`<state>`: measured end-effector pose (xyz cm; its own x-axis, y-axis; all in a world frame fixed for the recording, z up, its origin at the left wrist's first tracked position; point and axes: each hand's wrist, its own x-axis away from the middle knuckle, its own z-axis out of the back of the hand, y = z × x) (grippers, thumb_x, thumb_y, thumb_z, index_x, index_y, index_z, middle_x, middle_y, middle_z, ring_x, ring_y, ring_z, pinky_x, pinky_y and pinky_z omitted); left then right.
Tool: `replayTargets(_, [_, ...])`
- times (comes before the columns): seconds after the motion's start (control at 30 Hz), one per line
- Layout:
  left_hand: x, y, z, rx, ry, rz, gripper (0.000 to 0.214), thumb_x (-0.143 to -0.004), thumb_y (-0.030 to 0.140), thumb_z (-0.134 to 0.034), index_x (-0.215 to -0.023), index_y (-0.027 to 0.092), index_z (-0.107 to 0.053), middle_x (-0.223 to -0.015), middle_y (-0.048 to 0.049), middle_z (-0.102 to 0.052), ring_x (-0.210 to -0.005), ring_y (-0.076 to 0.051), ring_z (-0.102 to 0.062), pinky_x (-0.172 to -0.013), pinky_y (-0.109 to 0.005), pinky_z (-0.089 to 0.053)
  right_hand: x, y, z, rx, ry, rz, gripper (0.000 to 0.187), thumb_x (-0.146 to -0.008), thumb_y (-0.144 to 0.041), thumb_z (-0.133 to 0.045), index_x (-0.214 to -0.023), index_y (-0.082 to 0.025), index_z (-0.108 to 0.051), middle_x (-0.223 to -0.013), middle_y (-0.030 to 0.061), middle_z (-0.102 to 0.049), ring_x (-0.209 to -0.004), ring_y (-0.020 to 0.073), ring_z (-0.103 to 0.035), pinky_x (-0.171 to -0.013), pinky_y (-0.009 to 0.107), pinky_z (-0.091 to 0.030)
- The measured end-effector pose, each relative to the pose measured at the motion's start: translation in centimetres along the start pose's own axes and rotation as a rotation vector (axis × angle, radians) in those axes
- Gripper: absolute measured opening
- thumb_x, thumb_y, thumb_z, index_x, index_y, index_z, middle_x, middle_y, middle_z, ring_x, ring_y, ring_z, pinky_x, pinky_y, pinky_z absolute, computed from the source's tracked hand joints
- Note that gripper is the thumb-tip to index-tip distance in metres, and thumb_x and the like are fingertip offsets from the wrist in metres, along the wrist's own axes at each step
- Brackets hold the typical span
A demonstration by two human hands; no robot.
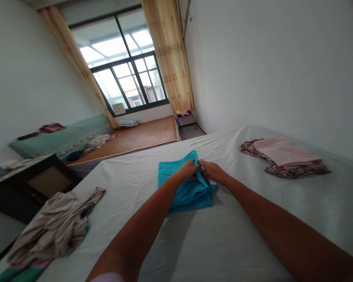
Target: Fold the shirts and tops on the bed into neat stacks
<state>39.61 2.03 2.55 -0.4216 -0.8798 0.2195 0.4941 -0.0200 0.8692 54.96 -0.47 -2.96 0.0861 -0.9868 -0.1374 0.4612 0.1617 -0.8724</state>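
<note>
Pinching the blue cloth [191, 196] in the middle of the bed [129, 176].
Gripping a raised edge in the left hand [189, 168] and right hand [211, 171], both narrow and close together. Liable to slip or bunch if pinched too lightly, and to crease if tugged unevenly. Toward the bed's right side, folded pink cloth [285, 150]; at its left edge, crumpled beige clothing [59, 219].

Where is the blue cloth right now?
In the head view, the blue cloth lies near the middle on the white sheet, pinched by the left hand and right hand, between beige clothing at left and pink cloth at right.
</note>
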Motion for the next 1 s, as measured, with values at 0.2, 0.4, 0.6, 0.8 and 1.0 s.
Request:
replayTargets(0.2, [1.5,-1.9,5.0,-0.06,0.139,-0.179,0.044,-0.095,0.03,-0.037,-0.135,0.013,-0.042,-0.119,-0.0158,-0.061,-0.094,-0.022,-0.066,-0.071,-0.033,-0.057,0.0,1.4,-0.8,0.152,0.023,0.112,0.035,-0.079,-0.039,-0.061,-0.107,-0.018,-0.063,-0.105,0.0089,-0.071,-0.093,0.0253,-0.065,-0.083,0.036,-0.05])
replayTargets(0.4, [3.2,-8.6,9.2,-0.663,0.258,-0.308,0.045,-0.094,0.037,-0.04,-0.131,0.014,-0.053,-0.138,-0.0128,-0.051,-0.133,-0.027,-0.04,-0.113,-0.044,-0.029,0.0,2.6,-0.5,0.144,0.008,0.211,0.043,-0.075,-0.025,-0.063,-0.118,-0.02,-0.059,-0.109,0.0076,-0.07,-0.1,0.0269,-0.063,-0.09,0.04,-0.05])
replayTargets(0.6, [4.1,-13.6,9.1,-0.889,0.289,-0.227,0.054,-0.097,0.045,-0.028,-0.139,0.015,-0.045,-0.147,-0.0117,-0.042,-0.139,-0.026,-0.032,-0.115,-0.043,-0.022,0.4,2.3,-1.0,0.429,-0.009,0.054,0.056,-0.08,-0.03,-0.058,-0.132,-0.011,-0.047,-0.124,0.0165,-0.062,-0.108,0.0297,-0.06,-0.095,0.043,-0.046])
replayTargets(0.8, [7.4,-11.6,6.7,-0.935,0.263,-0.568,0.048,-0.098,0.039,-0.032,-0.141,0.023,-0.044,-0.148,-0.0056,-0.041,-0.139,-0.023,-0.031,-0.115,-0.042,-0.022,2.0,-0.2,-1.3,0.699,0.18,0.319,0.054,-0.086,-0.033,-0.053,-0.139,-0.022,-0.044,-0.135,0.013,-0.054,-0.123,0.0316,-0.049,-0.099,0.047,-0.043])
replayTargets(1.0, [9.6,-10.5,4.7,-0.973,0.063,-0.826,0.044,-0.097,0.039,-0.037,-0.139,0.032,-0.045,-0.148,0.0012,-0.041,-0.14,-0.021,-0.028,-0.114,-0.041,-0.024,1.6,0.3,-3.5,0.669,-0.088,0.521,0.044,-0.095,-0.042,-0.04,-0.136,-0.031,-0.05,-0.14,0.0009,-0.051,-0.133,0.0242,-0.041,-0.111,0.047,-0.033])
